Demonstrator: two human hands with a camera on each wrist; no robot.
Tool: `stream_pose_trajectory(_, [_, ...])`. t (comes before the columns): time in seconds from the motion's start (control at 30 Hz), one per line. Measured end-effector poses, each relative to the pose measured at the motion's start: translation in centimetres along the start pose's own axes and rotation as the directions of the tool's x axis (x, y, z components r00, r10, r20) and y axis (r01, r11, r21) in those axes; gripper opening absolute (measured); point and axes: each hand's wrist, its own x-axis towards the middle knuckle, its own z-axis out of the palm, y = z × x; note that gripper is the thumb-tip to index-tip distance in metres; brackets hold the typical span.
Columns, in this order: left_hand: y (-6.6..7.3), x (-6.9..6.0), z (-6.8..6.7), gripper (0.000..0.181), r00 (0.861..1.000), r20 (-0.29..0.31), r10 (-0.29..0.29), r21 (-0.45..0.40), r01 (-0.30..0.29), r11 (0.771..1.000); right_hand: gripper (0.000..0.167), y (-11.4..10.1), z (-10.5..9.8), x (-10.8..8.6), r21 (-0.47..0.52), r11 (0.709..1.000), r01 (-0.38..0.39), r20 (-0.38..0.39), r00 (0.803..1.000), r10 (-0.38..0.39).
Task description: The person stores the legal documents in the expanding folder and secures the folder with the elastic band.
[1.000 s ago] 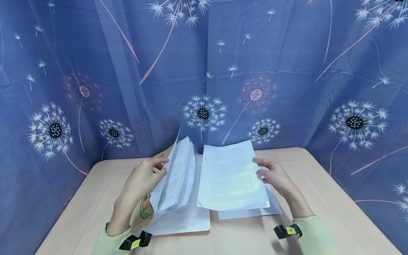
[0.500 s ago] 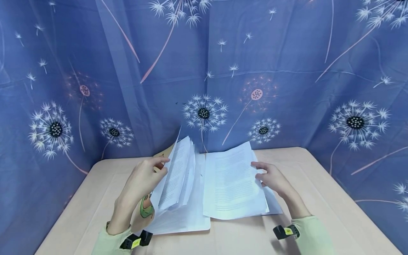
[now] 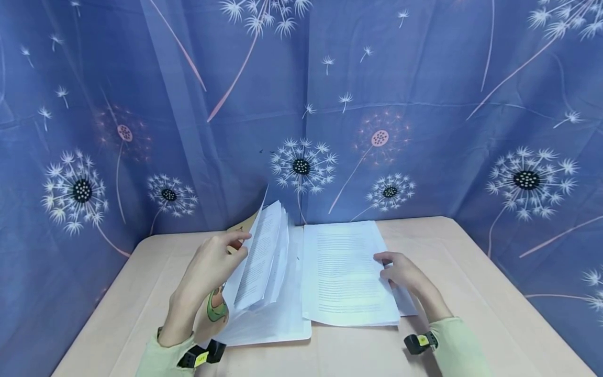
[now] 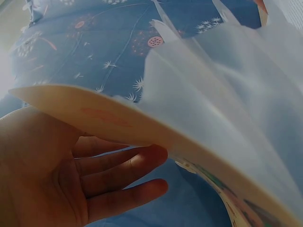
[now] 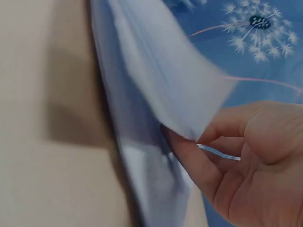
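Note:
A folder with a cartoon-printed tan cover (image 4: pixel 118 113) lies spread on the table, its left side raised. My left hand (image 3: pixel 209 264) holds that cover and the raised pages by their left edge; in the left wrist view the cover passes between thumb and fingers. Printed sheets (image 3: pixel 259 256) stand slanted beside the hand, over the folder's white inner side (image 3: pixel 275 330). To the right, a stack of printed paper (image 3: pixel 348 272) lies nearly flat. My right hand (image 3: pixel 400 269) pinches its right edge, thumb and fingers on either side, as the right wrist view shows.
Another white sheet (image 3: pixel 406 303) sticks out under the right-hand paper. The beige tabletop (image 3: pixel 490 309) extends on both sides. Behind it hangs a blue dandelion-print curtain (image 3: pixel 424 125), close to the table's far edge. Each wrist carries a black strap (image 3: pixel 421 343).
My right hand has lowered the printed sheets and shifted them slightly, so they went from tilted to nearly flat and cover more of the lower sheet. The left hand has stayed still.

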Motion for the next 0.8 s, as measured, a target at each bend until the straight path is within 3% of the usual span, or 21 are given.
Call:
stream_pose_trajectory(0.13, [0.1, 0.0, 0.0, 0.038, 1.0, 0.005, -0.008, 0.002, 0.008, 1.0, 0.06, 0.5, 0.1, 0.2, -0.006, 0.999, -0.04, 0.007, 0.999, 0.04])
stream_pose_trajectory(0.27, [0.1, 0.0, 0.0, 0.039, 1.0, 0.007, -0.012, 0.007, 0.012, 1.0, 0.058, 0.8, 0.0, 0.3, 0.014, 0.999, -0.03, 0.02, 0.999, 0.03])
stream_pose_trajectory(0.43, [0.0, 0.0, -0.1, 0.039, 1.0, 0.006, -0.012, 0.005, 0.012, 1.0, 0.058, 1.1, -0.6, 0.5, 0.116, 0.993, 0.021, 0.052, 0.998, -0.028])
stream_pose_trajectory(0.6, [-0.1, -0.1, -0.1, 0.039, 1.0, 0.008, -0.012, 0.003, 0.012, 1.0, 0.057, 1.0, -2.6, 0.0, 0.193, 0.976, 0.104, 0.043, 0.993, -0.114])
stream_pose_trajectory(0.8, [-0.2, 0.0, 0.0, 0.039, 1.0, 0.007, -0.006, 0.011, 0.006, 1.0, 0.058, 0.4, -4.8, -1.0, 0.279, 0.952, 0.127, 0.03, 0.99, -0.141])
